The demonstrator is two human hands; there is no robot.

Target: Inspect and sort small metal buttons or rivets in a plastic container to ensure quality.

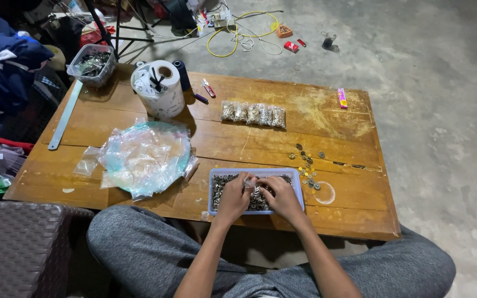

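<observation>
Blue tray (213, 175) of small metal fasteners (223, 185), table's near edge: left hand (234, 197) and right hand (280, 197) inside it, fingertips pinching a small clear bag (250, 181) between them.

Table (260, 138): we see worn orange-brown wood, with pale scuffed patches toward the far right.
Tray (214, 175): pale blue-lilac plastic — filled with dull silver and dark grey metal bits (224, 185).
Bags in a row (253, 114): clear plastic, silvery-gold contents.
Loose pieces (306, 165): we count dark grey, brassy yellow and a few greenish ones.
Pile of bags (144, 157): clear, with a blue-green tint.
Roll (160, 91): white, brown core.
Spool (182, 74): black.
Ruler (64, 115): grey metal.
Packet (342, 98): pink with yellow.
Trousers (139, 248): our own — mottled grey.
Floor (443, 110): grey concrete.
Cable (238, 33): yellow.
</observation>
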